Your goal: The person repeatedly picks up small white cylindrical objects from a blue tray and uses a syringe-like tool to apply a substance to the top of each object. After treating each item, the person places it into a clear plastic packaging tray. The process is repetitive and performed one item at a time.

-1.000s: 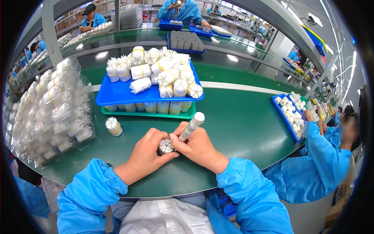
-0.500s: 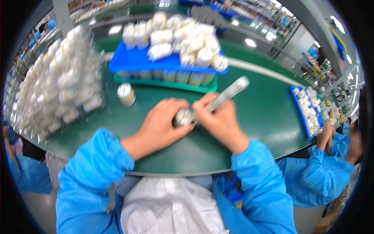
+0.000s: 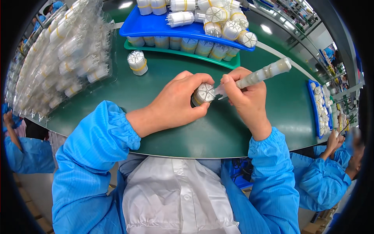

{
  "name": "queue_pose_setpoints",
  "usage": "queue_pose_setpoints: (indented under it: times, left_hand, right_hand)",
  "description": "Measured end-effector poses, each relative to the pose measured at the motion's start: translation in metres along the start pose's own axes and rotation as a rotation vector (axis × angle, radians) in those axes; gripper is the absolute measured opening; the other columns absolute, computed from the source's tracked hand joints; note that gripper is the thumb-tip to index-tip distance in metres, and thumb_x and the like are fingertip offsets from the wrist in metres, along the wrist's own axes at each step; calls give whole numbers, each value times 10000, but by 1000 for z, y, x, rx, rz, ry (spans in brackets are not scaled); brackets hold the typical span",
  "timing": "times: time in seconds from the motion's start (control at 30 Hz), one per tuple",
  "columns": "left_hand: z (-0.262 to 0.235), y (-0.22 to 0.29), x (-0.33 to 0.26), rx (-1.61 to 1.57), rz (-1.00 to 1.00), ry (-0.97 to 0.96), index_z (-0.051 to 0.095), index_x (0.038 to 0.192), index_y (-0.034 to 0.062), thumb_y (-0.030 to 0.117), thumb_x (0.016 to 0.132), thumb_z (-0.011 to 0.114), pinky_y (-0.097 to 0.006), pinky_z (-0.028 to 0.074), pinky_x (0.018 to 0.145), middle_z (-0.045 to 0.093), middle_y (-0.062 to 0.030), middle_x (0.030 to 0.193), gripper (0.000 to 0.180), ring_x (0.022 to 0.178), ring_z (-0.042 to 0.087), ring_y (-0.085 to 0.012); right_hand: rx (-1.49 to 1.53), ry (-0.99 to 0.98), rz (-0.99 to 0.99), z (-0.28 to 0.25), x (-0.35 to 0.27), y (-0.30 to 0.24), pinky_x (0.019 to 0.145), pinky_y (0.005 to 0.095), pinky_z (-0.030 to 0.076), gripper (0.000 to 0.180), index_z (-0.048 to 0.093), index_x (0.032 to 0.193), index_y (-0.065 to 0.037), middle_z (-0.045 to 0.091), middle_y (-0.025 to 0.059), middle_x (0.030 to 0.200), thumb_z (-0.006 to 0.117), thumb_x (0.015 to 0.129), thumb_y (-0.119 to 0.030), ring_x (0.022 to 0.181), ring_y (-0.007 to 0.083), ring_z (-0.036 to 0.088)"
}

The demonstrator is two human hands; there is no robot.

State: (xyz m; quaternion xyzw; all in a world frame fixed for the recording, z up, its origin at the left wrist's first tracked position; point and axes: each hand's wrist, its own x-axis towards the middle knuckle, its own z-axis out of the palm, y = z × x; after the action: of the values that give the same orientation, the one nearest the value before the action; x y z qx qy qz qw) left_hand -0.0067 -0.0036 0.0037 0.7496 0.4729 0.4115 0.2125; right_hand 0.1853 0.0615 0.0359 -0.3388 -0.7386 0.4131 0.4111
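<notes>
My left hand [image 3: 171, 102] curls its thumb and fingers round a short white cylinder [image 3: 204, 93], whose round end with spoke-like metal lines faces up. A yellow band shows faintly low on its side. In my right hand [image 3: 249, 99] is a hand tool with a thick, pale, wrapped-looking handle [image 3: 269, 73], held like a pen. Its flat, shiny tip [image 3: 220, 93] lies at the cylinder's right edge; whether they touch I cannot tell. A similar banded cylinder [image 3: 137, 63] stands on the green tabletop [image 3: 167, 144], beyond my left hand.
A blue tray [image 3: 179, 32] heaped with white cylinders sits over a green tray [image 3: 175, 53] holding more. Clear plastic packs of cylinders [image 3: 74, 54] are piled at the left. At the right are another blue tray [image 3: 314, 97] and a co-worker in blue [image 3: 323, 179].
The whole view has shifted, so the trays sit higher and my hands farther right in it. The tool's tip, hard to make out before, now shows beside the cylinder. Both hands keep their hold.
</notes>
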Motion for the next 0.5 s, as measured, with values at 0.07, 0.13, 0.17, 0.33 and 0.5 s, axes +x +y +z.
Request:
queue_pose_setpoints:
  times: [0.07,0.13,0.17,0.33,0.5]
  left_hand:
    - [2,-2,0,-18,21,-3,577,1225,40,54,754,724,-347,522,833,599,-114,1087,494,964,592,-256]
    - [3,-2,0,-15,39,8,573,1220,35,71,758,742,-347,521,832,597,-116,1090,493,972,590,-260]
    - [3,-2,0,-13,48,13,570,1217,32,80,760,751,-347,521,832,595,-116,1092,494,975,589,-261]
    - [6,0,1,145,65,62,553,1247,30,124,768,801,-355,520,852,594,-124,1117,547,989,595,-265]
    - [5,-1,-2,24,25,93,498,1312,21,96,779,789,-364,520,875,595,-143,1210,612,1069,619,-267]
  right_hand:
    - [-14,-22,1,0,0,1,528,239,440,143,656,815,0,640,27,686,691,907,-103,608,70,580]
    - [-22,-41,1,1,-1,3,527,240,435,143,655,815,-3,638,24,687,693,905,-108,603,71,570]
    - [-23,-49,2,2,-1,3,529,241,433,143,656,816,-5,636,22,688,695,903,-110,603,72,567]
    - [-33,-49,-35,4,-2,9,542,245,435,134,657,819,-12,631,19,711,695,902,-110,622,76,569]
    - [84,43,-3,0,2,4,543,245,437,142,659,818,0,631,31,724,692,909,-104,628,81,577]
